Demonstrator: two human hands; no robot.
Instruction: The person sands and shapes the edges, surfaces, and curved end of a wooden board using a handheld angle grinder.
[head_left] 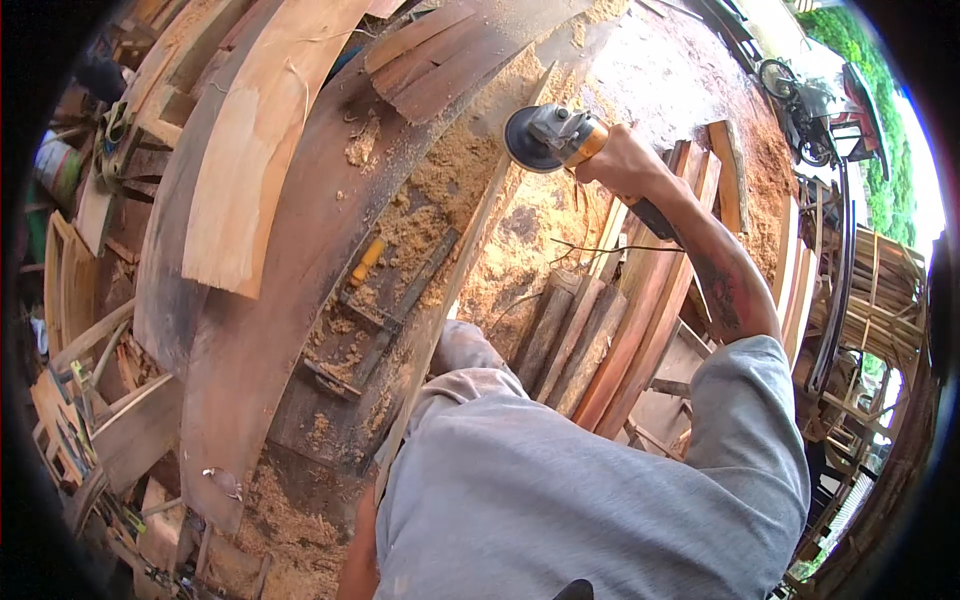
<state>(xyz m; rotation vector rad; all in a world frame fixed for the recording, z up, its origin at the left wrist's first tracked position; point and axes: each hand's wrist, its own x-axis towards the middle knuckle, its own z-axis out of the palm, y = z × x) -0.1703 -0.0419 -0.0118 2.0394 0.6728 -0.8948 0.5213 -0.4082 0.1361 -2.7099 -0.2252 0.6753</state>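
My right hand point(622, 165) is wrapped round an angle grinder point(570, 137) with an orange and silver head. The grinder's round dark disc point(530, 138) is at the upper edge of a long, narrow wooden board point(470, 250), which runs down beside my body. Whether the disc touches the board cannot be made out. My left forearm shows at the bottom, close to the board's lower end, but the left hand itself is hidden.
Wide curved planks point(250, 170) lie to the left. A yellow-handled tool point(368, 262) and a metal square point(425, 277) rest amid sawdust. Stacked reddish beams point(640, 310) and short timbers lie right of the board. A motorcycle point(810, 110) stands at the upper right.
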